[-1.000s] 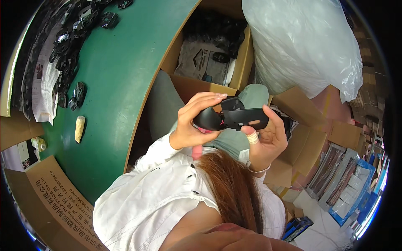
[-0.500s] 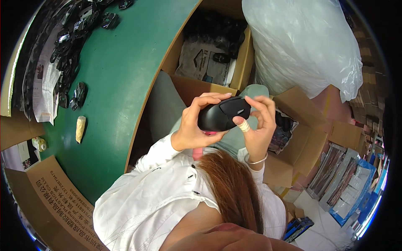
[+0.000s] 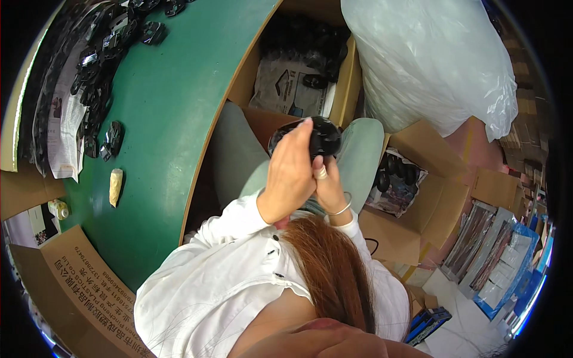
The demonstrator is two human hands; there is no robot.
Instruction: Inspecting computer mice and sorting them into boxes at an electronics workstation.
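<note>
Above my lap I hold a black computer mouse shell, tilted so that a glossy, uneven side faces up. My left hand is closed on it, fingers laid along its near left part and covering some of it. Close against the left, my right hand grips the shell from the near right; its fingers are partly hidden beneath it. A pale wrap is around one digit of the right hand, and a thin band circles that wrist.
A green table at left bears a pile of black plastic parts and a pale wrapped stick. Ahead, an open carton holds black pieces; another carton at right holds mouse shells. A large translucent bag bulges beyond.
The mouse shell has been turned, so its smooth top with the slot no longer faces up. My right hand has moved left, in against my left hand, uncovering more of the right carton.
</note>
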